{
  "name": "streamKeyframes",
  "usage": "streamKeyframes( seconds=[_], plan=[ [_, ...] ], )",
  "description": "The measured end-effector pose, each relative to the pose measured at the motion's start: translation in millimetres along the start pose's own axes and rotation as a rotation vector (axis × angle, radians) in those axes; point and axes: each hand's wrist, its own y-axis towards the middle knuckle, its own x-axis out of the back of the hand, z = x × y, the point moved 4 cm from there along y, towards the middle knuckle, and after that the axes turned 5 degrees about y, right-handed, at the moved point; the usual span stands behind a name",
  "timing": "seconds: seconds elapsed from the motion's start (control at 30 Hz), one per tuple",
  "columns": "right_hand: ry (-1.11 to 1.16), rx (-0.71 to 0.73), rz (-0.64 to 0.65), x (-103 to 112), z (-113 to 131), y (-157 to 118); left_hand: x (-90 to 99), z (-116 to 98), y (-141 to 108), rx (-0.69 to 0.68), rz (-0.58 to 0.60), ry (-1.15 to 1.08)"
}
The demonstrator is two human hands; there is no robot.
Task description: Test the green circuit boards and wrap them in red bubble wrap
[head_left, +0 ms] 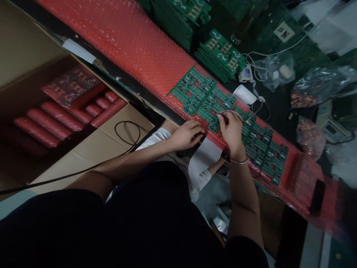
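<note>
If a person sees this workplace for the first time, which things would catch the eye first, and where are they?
Probably the long red bubble wrap, running diagonally from upper left to lower right. Next, the row of green circuit boards lying on it, around the picture's middle. At the left, an open cardboard box holds bundles in red wrap.

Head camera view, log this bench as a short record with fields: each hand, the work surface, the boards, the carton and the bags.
Left hand: at the wrap's near edge, ring on a finger
Right hand: over the board row, fingertips together; anything pinched is unclear
Surface: red bubble wrap
Boards: row of green circuit boards on the wrap; stacked boards behind
Carton: open, red-wrapped bundles inside
Bags: clear bags of copper-coloured pieces, far side
</note>
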Motion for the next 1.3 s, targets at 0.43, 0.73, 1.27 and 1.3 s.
streamKeyframes(
  seconds=[0.43, 0.73, 1.27, 1.3],
  plan=[
    [0.04, -0.057, -0.021, -5, -6, -3, -41.7, -1, -13, -0.154, 0.11, 0.158],
    [0.026, -0.042, -0.03, -6, -6, -4, -35.6, -7, -20, -0.122, 0.014, 0.041],
    [0.022, -0.036, -0.041, -10, -8, -5, -3.2, 3, 77, 0.069, 0.174, 0.161],
    [0.019, -0.036, -0.041, -10, -8, -5, -3.6, 2, 77, 0.074, 0.177, 0.178]
  ],
)
